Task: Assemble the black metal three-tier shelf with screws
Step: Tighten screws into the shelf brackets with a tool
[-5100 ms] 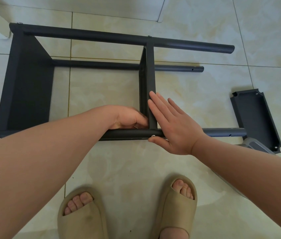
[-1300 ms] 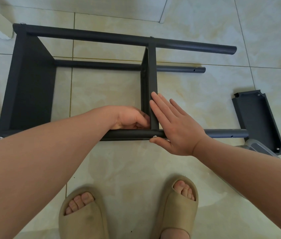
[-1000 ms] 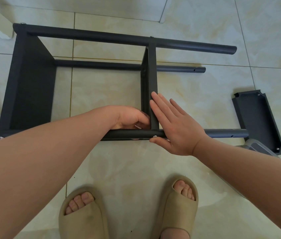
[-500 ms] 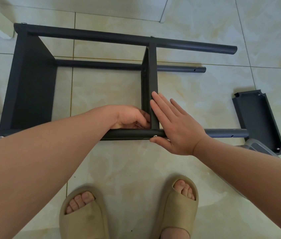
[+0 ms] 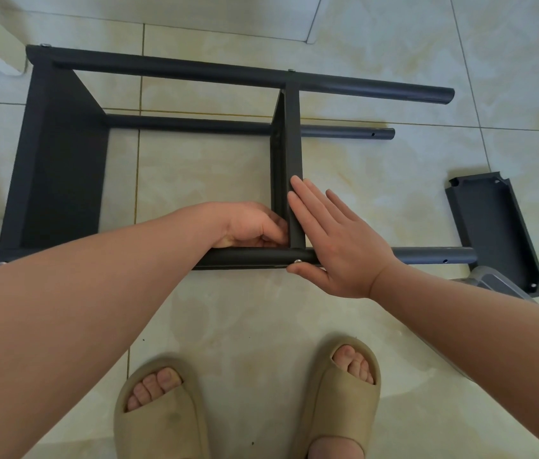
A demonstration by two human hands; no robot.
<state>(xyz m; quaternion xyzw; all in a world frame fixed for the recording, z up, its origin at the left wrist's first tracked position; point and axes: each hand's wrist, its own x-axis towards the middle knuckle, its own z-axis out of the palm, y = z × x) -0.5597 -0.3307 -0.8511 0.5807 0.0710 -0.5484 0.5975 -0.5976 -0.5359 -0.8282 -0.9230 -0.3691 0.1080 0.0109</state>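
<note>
R hand (image 5: 337, 240) flat on mid tier (image 5: 289, 137); L hand (image 5: 251, 223) curled beside it, grip unclear. Loose tier (image 5: 493, 226) lies right.

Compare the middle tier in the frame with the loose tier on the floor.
The middle tier stands on edge, joined between the poles; the loose tier lies off to the right, apart from the frame, rimmed side up. The right hand presses flat against the middle tier and the left hand is curled at its near corner; no hand touches the loose tier. Both are black metal.
</note>
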